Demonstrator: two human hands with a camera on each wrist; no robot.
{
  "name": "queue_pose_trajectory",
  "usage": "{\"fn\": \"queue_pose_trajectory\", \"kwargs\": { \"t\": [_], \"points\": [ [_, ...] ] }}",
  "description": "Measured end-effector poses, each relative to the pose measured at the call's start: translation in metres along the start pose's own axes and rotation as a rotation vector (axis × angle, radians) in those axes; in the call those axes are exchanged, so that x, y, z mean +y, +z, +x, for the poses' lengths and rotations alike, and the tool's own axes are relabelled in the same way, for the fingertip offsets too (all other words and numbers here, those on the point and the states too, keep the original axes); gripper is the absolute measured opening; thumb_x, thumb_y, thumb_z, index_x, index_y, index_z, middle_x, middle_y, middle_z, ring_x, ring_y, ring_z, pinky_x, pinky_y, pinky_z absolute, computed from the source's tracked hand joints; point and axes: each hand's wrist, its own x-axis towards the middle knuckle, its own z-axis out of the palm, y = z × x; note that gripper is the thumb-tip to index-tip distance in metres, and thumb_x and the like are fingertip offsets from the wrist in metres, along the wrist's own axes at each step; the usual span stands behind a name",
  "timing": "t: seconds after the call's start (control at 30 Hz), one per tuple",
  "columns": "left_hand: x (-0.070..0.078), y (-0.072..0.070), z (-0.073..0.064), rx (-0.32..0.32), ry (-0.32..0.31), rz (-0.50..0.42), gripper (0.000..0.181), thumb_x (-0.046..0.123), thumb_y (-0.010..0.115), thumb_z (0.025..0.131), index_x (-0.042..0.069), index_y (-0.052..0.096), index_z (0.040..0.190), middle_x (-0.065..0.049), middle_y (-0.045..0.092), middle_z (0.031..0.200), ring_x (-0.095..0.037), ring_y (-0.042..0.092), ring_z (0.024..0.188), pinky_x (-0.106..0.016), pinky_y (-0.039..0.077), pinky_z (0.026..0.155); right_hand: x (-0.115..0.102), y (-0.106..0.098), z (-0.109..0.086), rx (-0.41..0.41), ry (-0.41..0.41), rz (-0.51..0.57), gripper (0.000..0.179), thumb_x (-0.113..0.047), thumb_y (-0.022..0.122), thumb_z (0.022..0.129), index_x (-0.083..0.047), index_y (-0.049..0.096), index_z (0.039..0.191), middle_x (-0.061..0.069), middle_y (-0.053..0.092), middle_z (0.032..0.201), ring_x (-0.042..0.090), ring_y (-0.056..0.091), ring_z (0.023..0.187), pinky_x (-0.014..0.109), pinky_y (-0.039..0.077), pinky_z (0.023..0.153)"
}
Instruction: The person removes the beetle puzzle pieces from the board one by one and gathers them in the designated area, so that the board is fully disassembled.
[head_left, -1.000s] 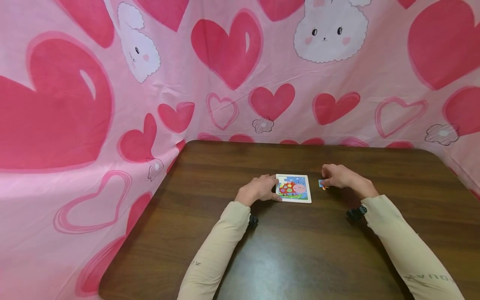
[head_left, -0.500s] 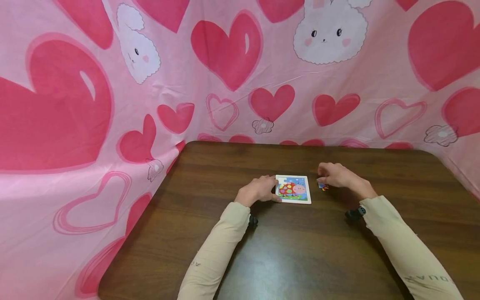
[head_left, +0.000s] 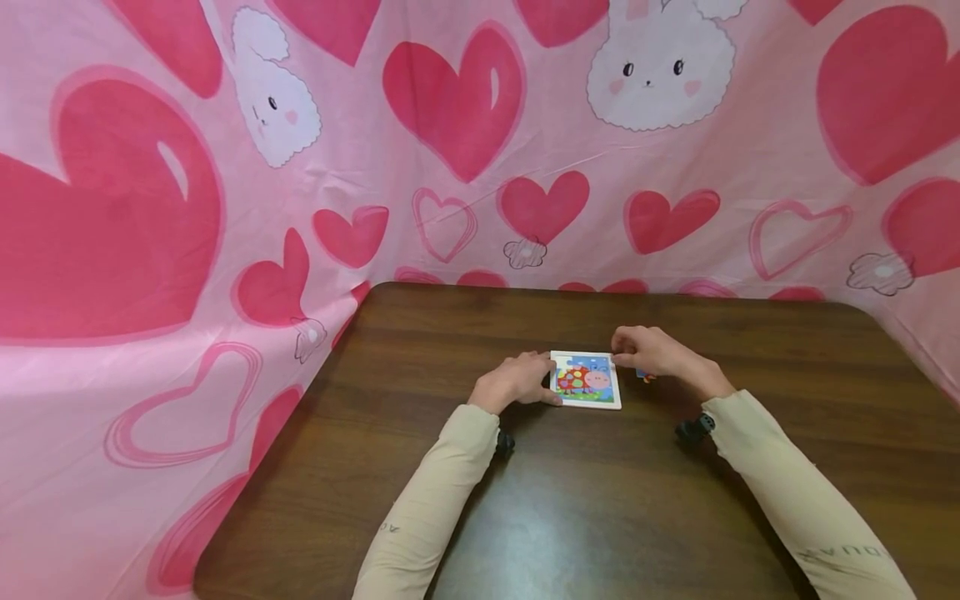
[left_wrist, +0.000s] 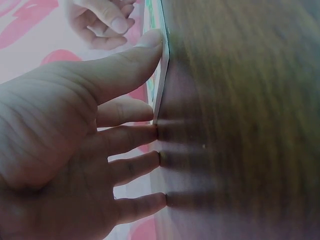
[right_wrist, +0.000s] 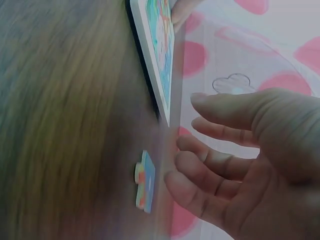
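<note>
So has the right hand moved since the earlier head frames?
Yes, to the left: against the red heart printed above it, the right hand has shifted left, toward the puzzle board.

A brown, wood-grained table (head_left: 615, 517) spreads beneath the left hand (head_left: 513, 382) and the right hand (head_left: 656, 350), with a pale sheen (head_left: 525, 525) on this side of both. Beyond them hangs a pink cloth (head_left: 345, 142) printed with red hearts (head_left: 547, 204), white rabbits (head_left: 660, 87) and outlined flowers (head_left: 526, 252); it also runs left of the left hand.
</note>
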Motion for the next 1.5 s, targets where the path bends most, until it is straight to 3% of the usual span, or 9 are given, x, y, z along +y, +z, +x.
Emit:
{"fn": "queue_pose_trajectory", "kwargs": {
  "t": [0.63, 1.03, 1.37, 1.5],
  "points": [
    [-0.001, 0.002, 0.002, -0.003, 0.007, 0.002, 0.073, 0.055, 0.064, 0.088, 0.020, 0.044, 0.148, -0.002, 0.033, 0.160, -0.024, 0.031, 0.147, -0.045, 0.030, 0.119, -0.020, 0.016, 0.018, -0.093, -0.007, 0.018, 0.027, -0.014, 0.068, 0.091, -0.005, 0.067, 0.117, 0.008, 0.066, 0.093, 0.020, 0.054, 0.078, 0.030, 0.047, 0.068],
    [-0.001, 0.001, 0.002, -0.014, 0.003, 0.000, 0.072, 0.054, 0.065, 0.088, 0.019, 0.045, 0.147, -0.003, 0.034, 0.159, -0.024, 0.032, 0.146, -0.048, 0.030, 0.118, -0.026, 0.020, 0.019, -0.160, 0.032, 0.033, 0.039, -0.019, 0.069, 0.091, -0.003, 0.063, 0.126, 0.014, 0.068, 0.107, 0.024, 0.058, 0.088, 0.047, 0.055, 0.088],
    [0.000, 0.000, 0.001, -0.011, 0.009, -0.004, 0.070, 0.054, 0.065, 0.088, 0.018, 0.047, 0.146, -0.003, 0.035, 0.158, -0.025, 0.035, 0.145, -0.048, 0.031, 0.117, -0.032, 0.021, 0.021, -0.167, -0.001, 0.013, 0.041, -0.018, 0.072, 0.089, 0.002, 0.064, 0.123, 0.010, 0.067, 0.097, 0.020, 0.056, 0.081, 0.035, 0.053, 0.077],
    [0.000, 0.000, 0.002, -0.006, 0.015, 0.004, 0.069, 0.054, 0.065, 0.088, 0.018, 0.048, 0.145, -0.004, 0.036, 0.158, -0.025, 0.036, 0.144, -0.048, 0.032, 0.117, -0.036, 0.021, 0.023, -0.160, -0.020, -0.014, 0.036, -0.015, 0.072, 0.089, 0.002, 0.065, 0.120, 0.011, 0.067, 0.096, 0.020, 0.057, 0.081, 0.037, 0.054, 0.078]
  ]
}}
